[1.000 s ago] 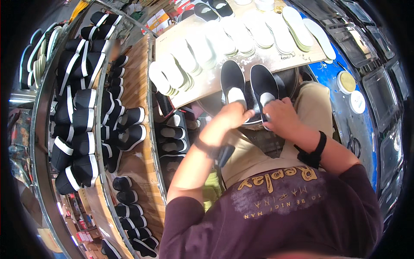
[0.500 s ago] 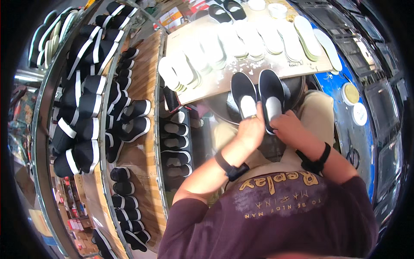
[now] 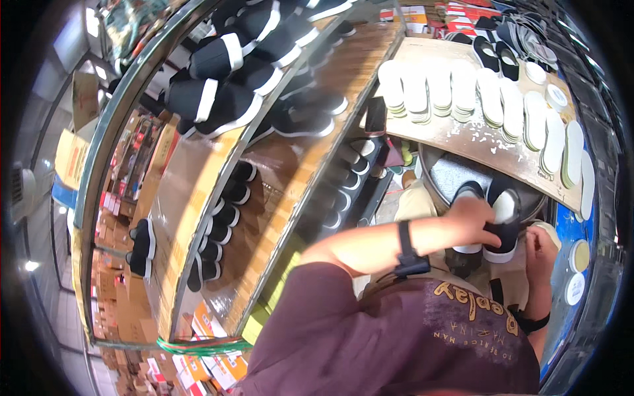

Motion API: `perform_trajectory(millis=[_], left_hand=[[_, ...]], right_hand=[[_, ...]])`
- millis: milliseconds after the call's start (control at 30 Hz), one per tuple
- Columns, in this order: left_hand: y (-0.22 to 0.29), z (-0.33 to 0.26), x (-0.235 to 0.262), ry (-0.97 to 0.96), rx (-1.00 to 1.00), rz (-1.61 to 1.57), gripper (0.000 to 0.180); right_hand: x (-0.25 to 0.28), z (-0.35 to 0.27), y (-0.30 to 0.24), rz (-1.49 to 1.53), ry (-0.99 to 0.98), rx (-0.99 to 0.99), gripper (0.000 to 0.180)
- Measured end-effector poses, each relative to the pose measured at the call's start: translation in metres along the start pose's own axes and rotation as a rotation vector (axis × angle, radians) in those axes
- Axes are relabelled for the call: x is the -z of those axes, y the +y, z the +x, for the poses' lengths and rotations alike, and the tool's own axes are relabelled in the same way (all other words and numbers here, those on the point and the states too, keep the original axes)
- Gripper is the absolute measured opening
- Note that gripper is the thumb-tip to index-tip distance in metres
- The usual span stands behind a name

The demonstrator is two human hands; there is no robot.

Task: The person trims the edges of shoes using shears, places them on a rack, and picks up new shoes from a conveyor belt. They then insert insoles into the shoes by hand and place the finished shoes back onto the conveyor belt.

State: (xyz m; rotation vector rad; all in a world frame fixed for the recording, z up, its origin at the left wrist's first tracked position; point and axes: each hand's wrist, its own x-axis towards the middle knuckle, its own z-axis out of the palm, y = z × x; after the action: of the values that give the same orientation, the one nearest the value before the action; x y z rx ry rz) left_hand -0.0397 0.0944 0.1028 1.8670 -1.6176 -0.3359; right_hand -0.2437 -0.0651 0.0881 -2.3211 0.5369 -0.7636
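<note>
Two black slip-on shoes with white soles are close together above my lap. The right-hand shoe (image 3: 506, 221) shows a pale insole; its mate (image 3: 470, 190) is largely hidden under my left hand (image 3: 470, 219). That hand reaches across from the left and is closed on the pair, its thumb and fingertips at the right-hand shoe. My right hand (image 3: 540, 251) is apart from the shoes, on their right beside my knee. Its fingers are curled in, and whatever they may hold is hidden.
Stacks of white insoles (image 3: 492, 96) line a tilted board (image 3: 456, 138) ahead. Below it sits a round basin (image 3: 432, 179). Shelves (image 3: 277, 198) of black shoes stand at the left. A blue bench (image 3: 569, 221) with round lids (image 3: 576, 288) runs along the right.
The view has swung left. My right hand has let go of the shoes and moved right. My left hand now lies across the pair, which has been drawn nearer me.
</note>
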Motion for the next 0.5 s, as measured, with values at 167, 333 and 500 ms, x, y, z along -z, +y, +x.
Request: perform_trajectory(millis=[167,333,500], left_hand=[[0.067,-0.082,0.159,0.232,-0.299,0.17,0.053],[0.175,-0.191,0.264,0.461,-0.16,0.662,0.041],[0.199,-0.257,0.283,1.088,0.205,1.01,0.042]], right_hand=[[0.006,-0.003,0.021,0.077,0.0,-0.121,0.007],[-0.012,-0.003,0.02,0.131,-0.047,-0.007,0.007],[-0.035,0.015,-0.021,0.218,-0.096,0.093,0.006]])
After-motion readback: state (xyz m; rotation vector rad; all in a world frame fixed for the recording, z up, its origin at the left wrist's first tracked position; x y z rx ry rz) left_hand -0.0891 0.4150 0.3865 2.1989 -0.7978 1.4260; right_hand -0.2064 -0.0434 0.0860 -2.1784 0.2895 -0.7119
